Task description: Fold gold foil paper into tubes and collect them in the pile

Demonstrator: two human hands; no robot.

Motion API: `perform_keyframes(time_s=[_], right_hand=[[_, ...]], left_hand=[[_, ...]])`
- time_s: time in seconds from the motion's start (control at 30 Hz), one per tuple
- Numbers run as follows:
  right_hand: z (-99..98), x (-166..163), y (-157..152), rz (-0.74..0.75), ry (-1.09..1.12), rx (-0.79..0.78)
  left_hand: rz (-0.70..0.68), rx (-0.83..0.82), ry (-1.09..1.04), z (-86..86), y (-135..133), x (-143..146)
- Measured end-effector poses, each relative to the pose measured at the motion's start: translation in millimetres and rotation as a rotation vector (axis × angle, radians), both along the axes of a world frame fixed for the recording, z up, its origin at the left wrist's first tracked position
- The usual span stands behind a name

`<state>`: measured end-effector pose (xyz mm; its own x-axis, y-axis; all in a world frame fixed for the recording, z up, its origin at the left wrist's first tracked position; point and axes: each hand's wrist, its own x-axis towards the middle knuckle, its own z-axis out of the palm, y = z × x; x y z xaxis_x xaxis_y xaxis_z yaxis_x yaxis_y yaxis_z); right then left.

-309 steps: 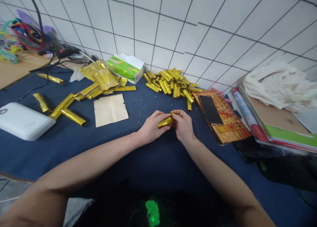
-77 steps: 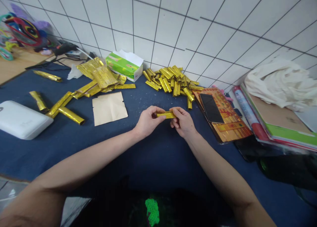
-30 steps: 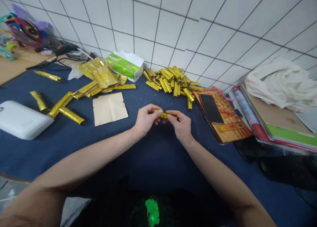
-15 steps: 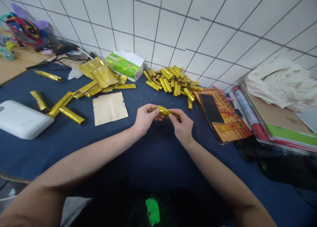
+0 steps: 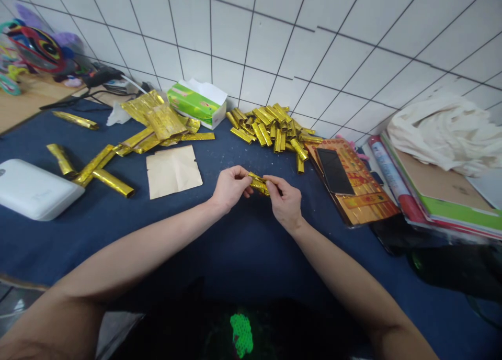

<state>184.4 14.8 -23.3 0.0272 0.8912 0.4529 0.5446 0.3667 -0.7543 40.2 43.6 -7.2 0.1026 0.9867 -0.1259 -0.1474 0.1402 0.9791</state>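
A small folded piece of gold foil paper (image 5: 259,184) is held up between both hands above the dark blue tabletop. My left hand (image 5: 234,188) pinches its left end with thumb and fingers. At the other end, the thumb and fingers of my right hand (image 5: 285,200) are closed on it. Fingers cover both ends of the foil. Behind the hands lies a heap of short gold foil rolls (image 5: 270,124). A creased beige paper square (image 5: 174,172) rests flat to the left of my left hand.
Longer gold foil tubes (image 5: 113,182) and loose gold sheets (image 5: 167,120) lie on the left, near a white box-shaped device (image 5: 39,189). A green tissue pack (image 5: 198,102) stands against the tiled wall. To the right, a black phone (image 5: 334,170) rests on an orange printed packet (image 5: 371,205).
My right hand has shifted slightly left along the gold foil paper, and its fingers have changed position. The foil has turned a little. My left hand stays nearly in place.
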Motion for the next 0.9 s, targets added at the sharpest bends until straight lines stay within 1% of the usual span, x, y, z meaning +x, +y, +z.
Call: perform_keyframes(time_s=[0.13,0.27,0.4,0.53,0.7,0.8,0.9], right_hand=[[1.4,-1.5,0.6,0.014,-0.035,0.019],[1.5,-2.7,1.0,0.023,-0.082,0.047],[1.3,-2.3,1.2,0.015,-0.113,0.067],[0.9,-1.3,1.4,0.02,-0.103,0.055],[1.6,-1.8,1.1,0.026,-0.102,0.052],[1.8,-2.1,0.4,0.031,-0.125,0.054],[0.3,-1.5,0.2,0.056,-0.153,0.072]], left_hand=[[-0.012,0.004,0.091,-0.5,-0.8,0.8],[0.021,0.03,0.14,0.3,-2.9,1.2],[0.038,0.052,0.098,-0.2,-4.9,1.6],[0.012,0.065,0.035,-1.7,-5.1,1.1],[-0.019,0.071,0.063,-3.0,-2.9,-0.4],[-0.017,0.072,0.085,-4.7,-1.8,-0.4],[-0.003,0.079,0.055,-6.5,-1.7,-0.4]])
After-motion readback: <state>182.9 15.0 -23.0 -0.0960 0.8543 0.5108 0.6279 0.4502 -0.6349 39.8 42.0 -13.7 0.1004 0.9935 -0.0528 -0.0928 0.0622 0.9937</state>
